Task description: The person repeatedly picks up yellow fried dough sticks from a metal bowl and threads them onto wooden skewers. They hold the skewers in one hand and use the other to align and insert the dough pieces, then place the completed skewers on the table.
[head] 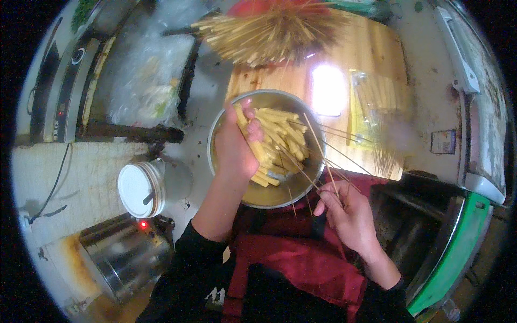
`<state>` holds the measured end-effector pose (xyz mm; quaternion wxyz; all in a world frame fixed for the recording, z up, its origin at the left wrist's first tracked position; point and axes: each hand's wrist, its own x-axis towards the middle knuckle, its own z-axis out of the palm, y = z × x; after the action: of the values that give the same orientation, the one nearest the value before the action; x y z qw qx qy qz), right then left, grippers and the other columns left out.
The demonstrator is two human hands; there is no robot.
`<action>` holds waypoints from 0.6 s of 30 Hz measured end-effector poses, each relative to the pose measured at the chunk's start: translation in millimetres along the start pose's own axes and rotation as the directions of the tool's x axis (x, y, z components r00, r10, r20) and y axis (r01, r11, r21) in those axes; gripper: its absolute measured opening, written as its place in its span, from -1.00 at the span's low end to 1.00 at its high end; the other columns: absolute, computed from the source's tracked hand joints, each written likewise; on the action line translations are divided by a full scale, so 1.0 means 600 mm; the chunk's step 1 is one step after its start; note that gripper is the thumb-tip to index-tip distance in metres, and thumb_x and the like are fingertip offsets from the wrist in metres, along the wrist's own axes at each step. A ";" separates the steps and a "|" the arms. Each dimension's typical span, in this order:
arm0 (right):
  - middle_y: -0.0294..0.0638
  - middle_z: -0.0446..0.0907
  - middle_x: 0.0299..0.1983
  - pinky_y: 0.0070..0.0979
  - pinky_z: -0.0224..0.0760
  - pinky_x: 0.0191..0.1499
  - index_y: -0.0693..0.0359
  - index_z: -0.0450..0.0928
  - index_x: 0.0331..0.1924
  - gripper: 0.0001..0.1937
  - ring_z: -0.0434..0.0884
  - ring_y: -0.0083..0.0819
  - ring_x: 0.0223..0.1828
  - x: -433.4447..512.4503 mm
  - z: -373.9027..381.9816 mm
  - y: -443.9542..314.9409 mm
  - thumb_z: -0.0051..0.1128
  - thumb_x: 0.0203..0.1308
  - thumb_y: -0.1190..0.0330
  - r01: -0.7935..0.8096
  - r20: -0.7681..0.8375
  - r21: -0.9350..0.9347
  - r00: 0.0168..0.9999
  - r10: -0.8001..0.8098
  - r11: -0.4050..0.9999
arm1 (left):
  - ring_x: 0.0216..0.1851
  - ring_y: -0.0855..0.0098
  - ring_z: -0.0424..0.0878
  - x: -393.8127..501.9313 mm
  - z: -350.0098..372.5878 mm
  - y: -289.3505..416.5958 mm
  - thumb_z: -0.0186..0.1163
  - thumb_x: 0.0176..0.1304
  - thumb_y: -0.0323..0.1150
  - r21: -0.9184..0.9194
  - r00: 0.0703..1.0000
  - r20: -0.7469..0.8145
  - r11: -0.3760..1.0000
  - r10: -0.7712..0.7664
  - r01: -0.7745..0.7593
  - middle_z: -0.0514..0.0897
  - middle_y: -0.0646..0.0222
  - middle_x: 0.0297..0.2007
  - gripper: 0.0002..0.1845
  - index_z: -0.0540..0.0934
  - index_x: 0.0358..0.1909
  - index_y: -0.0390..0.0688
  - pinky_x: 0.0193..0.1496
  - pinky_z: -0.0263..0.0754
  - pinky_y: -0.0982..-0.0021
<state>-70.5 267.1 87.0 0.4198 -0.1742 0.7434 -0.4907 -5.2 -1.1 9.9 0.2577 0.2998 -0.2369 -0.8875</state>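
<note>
A round metal bowl [278,205] in front of me holds a pile of pale yellow food sticks [278,127]. Over its left part, my left hand [236,149] grips one yellow stick [257,151] along the palm, fingers curled around it. My right hand [349,214], just outside the bowl's lower right rim, pinches a thin wooden skewer [301,163] that points up and left toward the left hand. Whether its tip touches the held stick, I cannot tell. Another skewer [320,151] slants up from the right fingers. Several more skewers [347,149] stick out over the rim.
Behind the bowl, a large bundle of skewers [266,36] lies on a wooden board [375,44]. A clear-and-yellow plastic pack [359,109] and a glaring white rectangle [329,89] are to the right. Leftward are a plastic bag [141,89], a lidded white bucket [135,189] and a steel container [129,250].
</note>
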 end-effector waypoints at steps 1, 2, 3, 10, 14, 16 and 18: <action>-0.33 0.72 -0.39 -0.64 0.31 -0.45 0.33 0.58 0.02 -0.85 0.45 -0.71 -0.53 -0.004 0.002 -0.001 0.09 0.65 0.39 0.044 -0.012 -0.038 0.999 -0.045 0.998 | -0.40 0.58 0.36 0.004 0.001 0.004 -0.08 0.76 0.05 -0.039 1.000 -0.020 0.999 0.022 -0.022 0.53 0.50 -0.23 -0.53 0.58 0.17 -0.16 -0.32 0.30 0.50; -0.32 0.72 -0.39 -0.64 0.33 -0.44 0.33 0.58 0.01 -0.85 0.46 -0.71 -0.52 -0.009 0.001 -0.003 0.09 0.65 0.40 0.040 -0.008 -0.068 0.999 -0.041 0.997 | -0.41 0.58 0.36 0.007 0.001 0.008 -0.08 0.76 0.04 -0.079 0.999 -0.043 0.996 0.034 -0.037 0.53 0.51 -0.25 -0.53 0.59 0.14 -0.16 -0.33 0.30 0.51; -0.32 0.72 -0.39 -0.63 0.34 -0.43 0.33 0.58 0.01 -0.85 0.47 -0.71 -0.52 -0.016 0.000 -0.006 0.09 0.64 0.40 0.035 -0.004 -0.098 0.999 -0.036 0.995 | -0.41 0.58 0.36 0.010 0.001 0.011 -0.08 0.76 0.04 -0.118 0.997 -0.066 0.992 0.044 -0.052 0.52 0.51 -0.27 -0.54 0.60 0.12 -0.16 -0.34 0.30 0.52; -0.19 0.79 -0.35 -0.43 0.59 -0.23 0.32 0.67 -0.01 -0.87 0.73 -0.42 -0.39 -0.022 -0.003 -0.008 0.18 0.58 0.43 -0.097 0.053 -0.104 0.993 0.103 0.990 | -0.41 0.59 0.38 0.011 0.002 0.015 -0.05 0.75 0.05 -0.157 0.991 -0.025 0.979 0.128 -0.130 0.50 0.50 -0.33 -0.53 0.55 0.13 -0.20 -0.37 0.30 0.54; -0.25 0.75 -0.34 -0.47 0.54 -0.27 0.30 0.72 -0.11 -0.87 0.65 -0.45 -0.40 0.002 -0.012 0.001 0.19 0.56 0.44 0.546 -0.009 -0.510 0.770 -0.638 0.665 | -0.41 0.61 0.37 0.010 0.002 0.015 -0.05 0.74 0.07 -0.174 0.997 -0.014 0.982 0.079 -0.080 0.50 0.51 -0.34 -0.52 0.54 0.10 -0.19 -0.38 0.29 0.56; -0.26 0.72 -0.34 -0.48 0.51 -0.27 0.31 0.73 -0.17 -0.85 0.61 -0.44 -0.41 -0.007 -0.024 -0.003 0.21 0.55 0.42 0.496 -0.102 -0.458 0.795 -0.598 0.738 | -0.41 0.61 0.37 0.011 0.000 0.014 -0.05 0.74 0.08 -0.168 0.998 -0.023 0.983 0.064 -0.067 0.49 0.51 -0.33 -0.52 0.55 0.08 -0.17 -0.39 0.28 0.57; -0.22 0.71 -0.34 -0.49 0.51 -0.26 0.34 0.72 -0.17 -0.81 0.60 -0.42 -0.41 -0.026 -0.040 -0.011 0.17 0.57 0.41 0.370 -0.102 -0.207 0.913 -0.396 0.906 | -0.41 0.61 0.36 0.010 0.000 0.012 -0.04 0.73 0.10 -0.158 0.997 -0.058 0.986 0.049 -0.057 0.49 0.52 -0.33 -0.52 0.55 0.07 -0.15 -0.39 0.26 0.56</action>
<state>-81.8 288.5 103.9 0.2435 -0.3195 0.7643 -0.5044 -7.2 -10.4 11.5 0.3105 0.2956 -0.1662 -0.8880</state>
